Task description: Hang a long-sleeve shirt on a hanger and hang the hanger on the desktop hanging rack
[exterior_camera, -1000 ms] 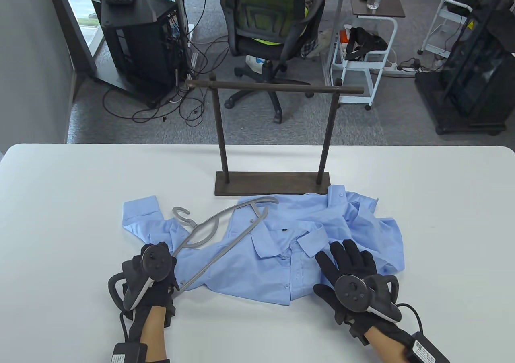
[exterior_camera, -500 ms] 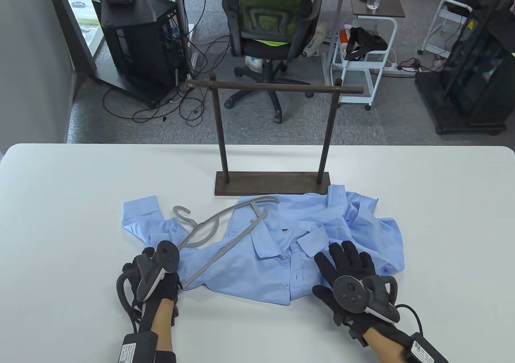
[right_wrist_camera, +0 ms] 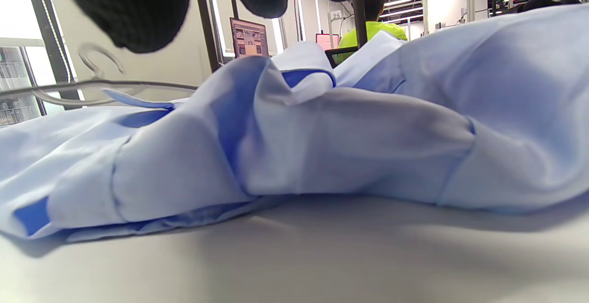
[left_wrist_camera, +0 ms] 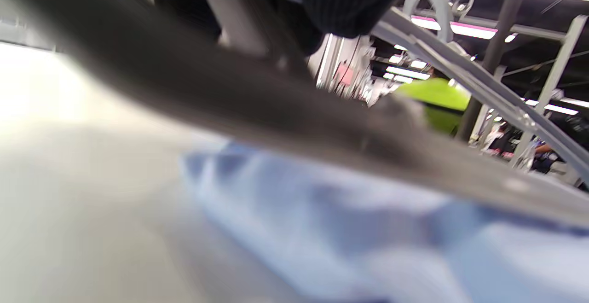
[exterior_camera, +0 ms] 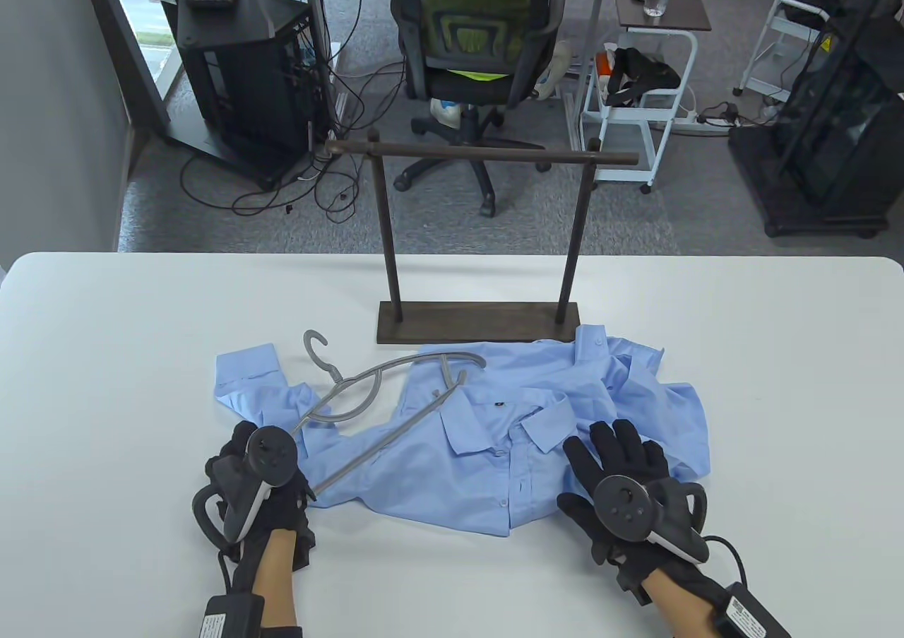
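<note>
My left hand (exterior_camera: 265, 479) grips the near end of the gray hanger (exterior_camera: 381, 401), which lies tilted across the blue shirt (exterior_camera: 494, 440) on the counter (exterior_camera: 106, 384). The rack (exterior_camera: 480, 242) stands just behind. My right hand (exterior_camera: 621, 482) presses flat on the shirt, fingers spread.

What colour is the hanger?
Grey; the hanger shows best in the table view, lying on the blue shirt.
</note>
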Tool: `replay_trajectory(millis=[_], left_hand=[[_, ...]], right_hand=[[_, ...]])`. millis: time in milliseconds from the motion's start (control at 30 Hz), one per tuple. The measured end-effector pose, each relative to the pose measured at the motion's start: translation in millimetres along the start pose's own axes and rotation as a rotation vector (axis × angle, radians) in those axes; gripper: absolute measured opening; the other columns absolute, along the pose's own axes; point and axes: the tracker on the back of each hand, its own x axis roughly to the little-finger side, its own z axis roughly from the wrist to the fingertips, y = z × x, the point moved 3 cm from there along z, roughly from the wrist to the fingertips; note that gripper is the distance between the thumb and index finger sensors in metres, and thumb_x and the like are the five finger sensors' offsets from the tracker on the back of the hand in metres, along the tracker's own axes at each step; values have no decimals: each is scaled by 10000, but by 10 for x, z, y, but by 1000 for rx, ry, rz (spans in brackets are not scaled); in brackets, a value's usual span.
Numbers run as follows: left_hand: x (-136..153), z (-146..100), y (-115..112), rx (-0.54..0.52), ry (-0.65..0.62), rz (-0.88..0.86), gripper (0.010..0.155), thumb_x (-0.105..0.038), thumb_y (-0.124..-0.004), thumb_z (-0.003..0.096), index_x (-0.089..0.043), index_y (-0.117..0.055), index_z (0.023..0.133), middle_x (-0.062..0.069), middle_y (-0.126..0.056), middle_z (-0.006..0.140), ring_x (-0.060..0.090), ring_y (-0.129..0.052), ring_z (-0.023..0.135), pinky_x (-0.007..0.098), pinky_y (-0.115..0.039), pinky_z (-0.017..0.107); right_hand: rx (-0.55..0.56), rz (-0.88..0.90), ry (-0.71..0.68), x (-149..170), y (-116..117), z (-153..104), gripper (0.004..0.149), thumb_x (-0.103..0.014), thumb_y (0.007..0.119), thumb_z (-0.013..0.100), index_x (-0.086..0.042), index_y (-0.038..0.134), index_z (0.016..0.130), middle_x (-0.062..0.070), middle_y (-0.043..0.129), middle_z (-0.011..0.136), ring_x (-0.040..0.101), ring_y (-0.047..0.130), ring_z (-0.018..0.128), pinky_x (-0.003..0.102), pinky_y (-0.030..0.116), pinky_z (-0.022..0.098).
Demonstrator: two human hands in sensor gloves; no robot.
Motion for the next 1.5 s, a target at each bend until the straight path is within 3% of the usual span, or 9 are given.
replay_trajectory(millis=[133, 267, 400, 533, 667, 800, 1000, 1167, 1500], left_hand=[[38, -136, 216, -89, -44, -97, 500, -344, -739, 471, -125, -752, 920, 196, -809, 917, 381, -992, 656, 629, -745, 541], [33, -200, 321, -120, -111, -176, 499, -363, -740, 467, -152, -751, 919, 160, -847, 845, 277, -1012, 487, 554, -804, 467], [-33, -272, 424, -168, -178, -192, 497, -367, -744, 463, -163, -753, 916, 139, -859, 817, 246, -1002, 443, 538, -813, 449], [-63, -297, 448, -177, -204, -171, 496, -370, -746, 460, -170, -756, 914, 129, -864, 808, 233, -1000, 436, 532, -815, 451], [-44, -286, 446, -178, -209, -172, 496, -370, -746, 461, -174, -753, 917, 128, -861, 812, 233, -999, 443, 534, -812, 458], [-30, -284, 475, -191, -209, -166, 495, -370, -748, 460, -178, -754, 916, 124, -861, 817, 237, -1000, 450, 536, -808, 467], [-38, -301, 521, -201, -226, -158, 494, -368, -751, 461, -180, -759, 918, 125, -863, 824, 248, -1003, 466, 548, -800, 488], [-58, -318, 542, -193, -257, -146, 493, -361, -745, 461, -188, -762, 923, 121, -863, 835, 259, -1001, 489, 563, -783, 513], [-296, -402, 504, -130, -417, -180, 491, -369, -749, 458, -214, -766, 924, 90, -869, 844, 250, -1002, 517, 561, -773, 545]], right_hand=[[11, 12, 22, 65, -24, 19, 730, -561, 810, 415, -276, 619, 1058, 181, 506, 1087, 488, 447, 1028, 721, 423, 694], [73, 32, 69, 155, -92, 49, 650, -513, 822, 425, -267, 687, 1012, 166, 671, 966, 467, 603, 954, 688, 480, 687], [187, 98, 132, 265, -271, 132, 556, -457, 837, 435, -283, 736, 954, 130, 808, 819, 427, 791, 802, 639, 612, 637], [181, 154, 158, 284, -379, 356, 510, -411, 850, 439, -281, 772, 926, 118, 857, 762, 410, 858, 731, 628, 667, 603], [105, 105, 161, 204, -342, 680, 491, -367, 861, 437, -283, 795, 916, 114, 879, 740, 405, 883, 706, 625, 687, 588], [-50, 22, 175, 92, -233, 1011, 554, -340, 873, 432, -326, 753, 973, 122, 874, 759, 413, 875, 718, 629, 677, 596], [-270, -61, 190, -14, 78, 1247, 579, -310, 890, 424, -368, 738, 979, 109, 886, 743, 405, 881, 720, 625, 675, 604], [-178, -29, 151, 22, 102, 1190, 414, -288, 912, 400, -275, 896, 814, 90, 947, 630, 381, 929, 681, 620, 670, 613], [167, 82, 61, -16, -444, 487, 408, -282, 908, 400, -282, 890, 808, 96, 941, 713, 385, 927, 704, 621, 669, 614]])
